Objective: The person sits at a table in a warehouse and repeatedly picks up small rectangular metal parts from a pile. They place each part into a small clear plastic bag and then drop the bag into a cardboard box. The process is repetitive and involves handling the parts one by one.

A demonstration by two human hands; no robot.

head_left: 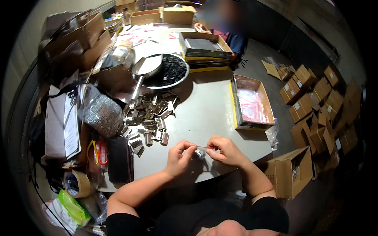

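Note:
Near the table's front edge, my left hand [180, 158] and my right hand [224, 152] pinch the two ends of a small clear zip bag [201, 148] with a red top line. Something small and silvery shows just below that line; I cannot make out whether it is inside the bag. Farther left lies a loose pile of metal hinge-like pieces [151, 118]. Behind the pile stands a round metal basin [187, 73] full of small black parts, with a metal scoop [149, 65] resting on its rim.
To the right, an open box [235, 103] holds clear red-edged bags [252, 106]. Stacked trays [206, 44] stand at the back, near another person [232, 35]. Cartons [303, 90] cover the floor at right. A dark case [120, 159] and tape roll [76, 183] sit at left.

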